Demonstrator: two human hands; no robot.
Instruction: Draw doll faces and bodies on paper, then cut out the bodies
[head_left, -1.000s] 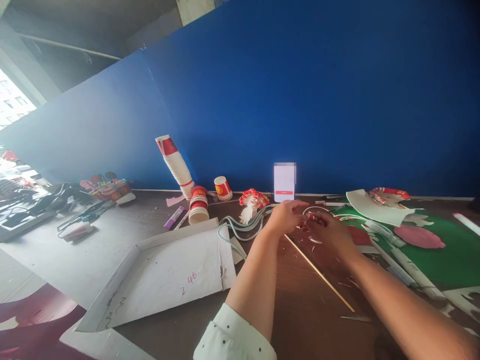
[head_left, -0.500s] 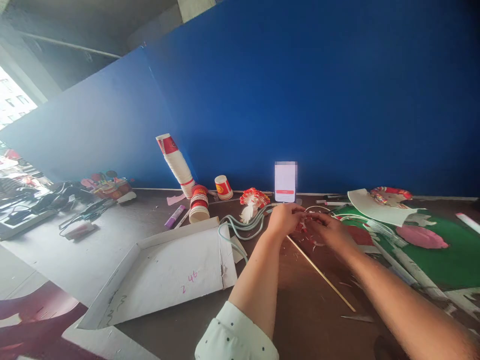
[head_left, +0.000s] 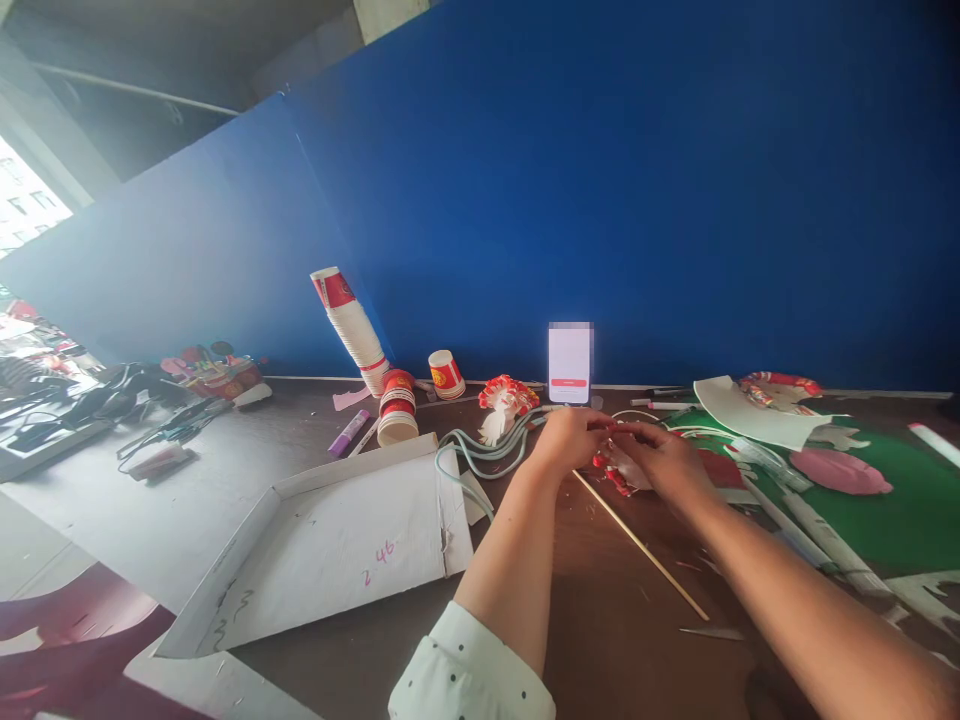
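I am pinching red-and-white paper (head_left: pixel 621 474), left hand (head_left: pixel 568 438) and right hand (head_left: pixel 669 464) meeting, fingers (head_left: pixel 639 430) nearly closed (their tips partly hiding).

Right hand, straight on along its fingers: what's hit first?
Probably the left hand: the right hand points toward its fingertips. The red-and-white piece shows just below that line; depth there is unclear.

Blue partition (head_left: pixel 600 190) spanned the background, its top edge sloping down leftward. Window (head_left: pixel 22 185) stood far left, bright, a building facade (head_left: pixel 36 208) outside. Daylight hazed that side and glared off the dark tabletop (head_left: pixel 615 640). Ceiling (head_left: pixel 187 45) looked grey, dim.
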